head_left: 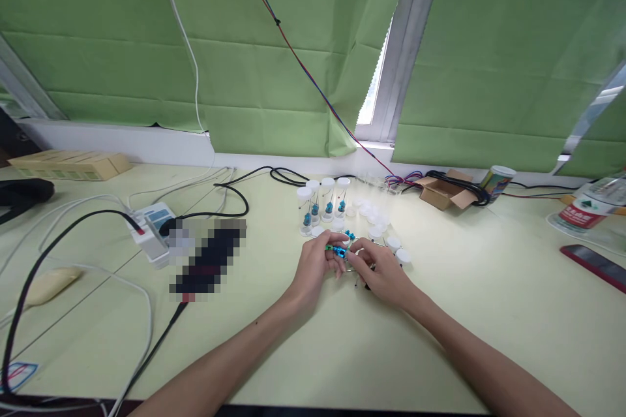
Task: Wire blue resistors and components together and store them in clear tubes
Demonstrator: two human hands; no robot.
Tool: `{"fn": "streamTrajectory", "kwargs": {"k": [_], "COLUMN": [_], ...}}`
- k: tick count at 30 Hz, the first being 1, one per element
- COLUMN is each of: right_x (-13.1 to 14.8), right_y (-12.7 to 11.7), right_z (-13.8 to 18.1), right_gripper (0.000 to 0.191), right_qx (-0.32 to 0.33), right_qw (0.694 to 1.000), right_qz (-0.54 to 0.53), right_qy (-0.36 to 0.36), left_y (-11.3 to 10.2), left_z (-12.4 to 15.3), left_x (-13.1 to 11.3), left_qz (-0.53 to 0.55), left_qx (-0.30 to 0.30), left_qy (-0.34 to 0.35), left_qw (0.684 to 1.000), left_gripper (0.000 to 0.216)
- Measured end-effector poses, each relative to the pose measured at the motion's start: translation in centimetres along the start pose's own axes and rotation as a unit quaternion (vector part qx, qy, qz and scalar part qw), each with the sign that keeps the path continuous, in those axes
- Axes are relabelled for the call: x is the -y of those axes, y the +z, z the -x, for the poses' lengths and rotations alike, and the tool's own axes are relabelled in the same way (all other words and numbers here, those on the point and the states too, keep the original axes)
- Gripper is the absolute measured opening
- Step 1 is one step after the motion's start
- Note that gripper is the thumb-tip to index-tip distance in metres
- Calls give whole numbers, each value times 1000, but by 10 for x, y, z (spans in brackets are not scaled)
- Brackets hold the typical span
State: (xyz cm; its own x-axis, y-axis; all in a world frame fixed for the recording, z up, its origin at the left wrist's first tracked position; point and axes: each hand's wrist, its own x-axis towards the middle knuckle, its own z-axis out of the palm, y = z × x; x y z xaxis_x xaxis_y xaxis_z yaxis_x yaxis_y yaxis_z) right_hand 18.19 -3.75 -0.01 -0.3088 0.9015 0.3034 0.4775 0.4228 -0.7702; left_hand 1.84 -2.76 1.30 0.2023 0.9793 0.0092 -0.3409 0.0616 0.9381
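My left hand is closed around a small shiny blue metal part with a green end. The fingertips of my right hand pinch at the part's right end, where the exact grip is too small to make out. Just behind my hands lies another small blue part. Several clear tubes with white caps stand upright beyond it, each with a blue part inside. White round caps are spread around to the right. Thin dark pieces lie partly hidden under my right hand.
At the left are a white power strip, a pixelated dark object and tangled cables. An open cardboard box, a can, a plastic bottle and a phone are at the right. Green blinds hang behind.
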Motion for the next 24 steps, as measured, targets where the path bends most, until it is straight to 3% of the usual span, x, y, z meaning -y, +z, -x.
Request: {"fn": "streamTrajectory", "kwargs": {"k": [10, 24], "right_x": [0, 1], "right_y": [0, -1], "right_z": [1, -1], "right_gripper": [18, 39], "right_qx": [4, 18], "right_qw": [1000, 1000], "right_qz": [-13, 11], "right_qy": [-13, -10], "left_y": [2, 1], "left_z": [1, 0], "left_x": [-1, 2], "left_qz": [1, -4], "left_qx": [-1, 8], "left_qy": [-6, 1], "left_qw": [1000, 1000], "left_gripper": [41, 42]}}
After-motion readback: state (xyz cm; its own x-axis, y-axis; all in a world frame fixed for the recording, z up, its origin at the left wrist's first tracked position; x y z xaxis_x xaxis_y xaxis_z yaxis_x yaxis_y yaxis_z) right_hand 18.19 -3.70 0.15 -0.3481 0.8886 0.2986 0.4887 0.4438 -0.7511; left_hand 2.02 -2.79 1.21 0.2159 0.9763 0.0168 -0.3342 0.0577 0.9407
